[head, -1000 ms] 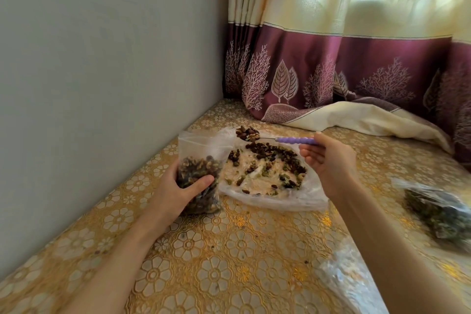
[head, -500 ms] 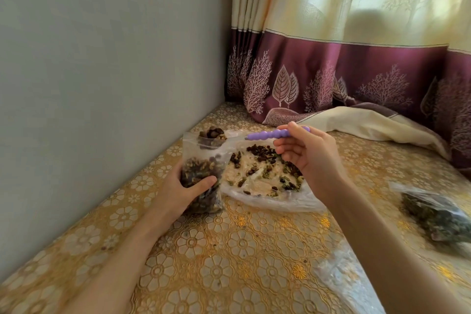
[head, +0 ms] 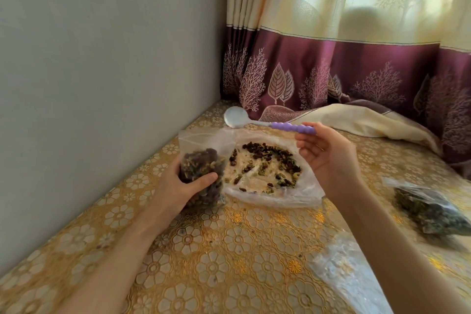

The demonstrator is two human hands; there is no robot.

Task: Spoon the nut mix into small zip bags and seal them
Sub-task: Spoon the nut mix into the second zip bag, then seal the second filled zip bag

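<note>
My left hand (head: 182, 186) grips a small clear zip bag (head: 201, 160) that stands upright on the table, its mouth open, about half filled with dark nut mix. My right hand (head: 328, 160) pinches the purple handle of a spoon (head: 270, 125). The spoon's pale bowl is empty and hangs just above and behind the bag's mouth. To the right of the small bag lies a large clear bag (head: 285, 199) spread flat, with the loose nut mix (head: 267, 163) scattered on it.
A gold floral tablecloth (head: 229, 262) covers the table, which meets a grey wall (head: 102, 71) on the left. A filled bag (head: 430, 209) lies at the right edge. Empty clear bags (head: 344, 270) lie near my right forearm. A maroon and cream curtain (head: 344, 71) hangs behind.
The loaded spoon travelled left from over the large bag to the small bag's mouth and emptied there. Its bowl now sits empty and raised behind the bag. My left hand kept its grip.
</note>
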